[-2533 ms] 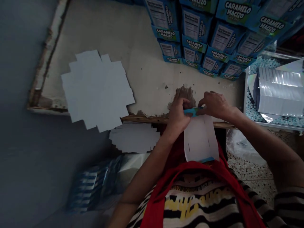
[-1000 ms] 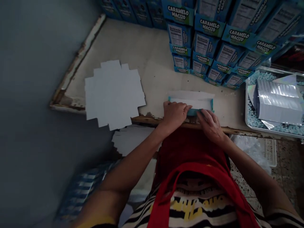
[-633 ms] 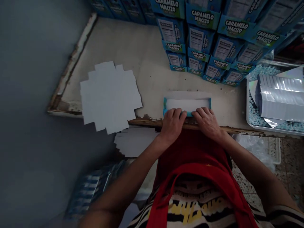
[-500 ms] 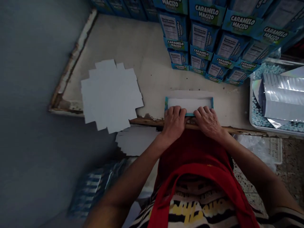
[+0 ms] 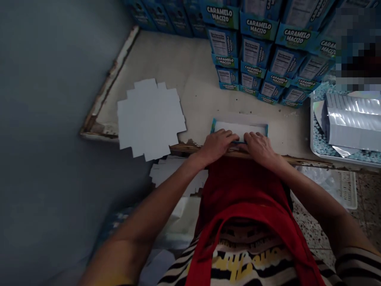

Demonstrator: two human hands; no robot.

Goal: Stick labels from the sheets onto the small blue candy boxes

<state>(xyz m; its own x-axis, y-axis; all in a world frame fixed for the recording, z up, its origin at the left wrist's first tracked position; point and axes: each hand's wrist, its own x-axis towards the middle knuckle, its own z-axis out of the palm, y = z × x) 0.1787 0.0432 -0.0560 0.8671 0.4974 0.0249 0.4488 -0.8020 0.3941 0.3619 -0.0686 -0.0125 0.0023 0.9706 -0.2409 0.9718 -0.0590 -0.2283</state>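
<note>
In front of me, near the table's front edge, lies a small cardboard box with a white inside and blue-green outer walls. My left hand is closed over the left part of its near wall, fingers curled across the rim. On the right part of that same wall my right hand grips too, its thumb underneath. Both hands hide much of the near wall. To the left, a pile of flat white box blanks overhangs the table edge.
Stacked blue candy boxes stand at the back right of the table. A metal tray at the right holds pale blue candies and silvery packets. More white blanks lie below the table edge, and a white crate sits below right.
My left hand has turned, its fingers now pointing more to the right along the near wall. Both hands stay on the box; the whole view has shifted slightly.
</note>
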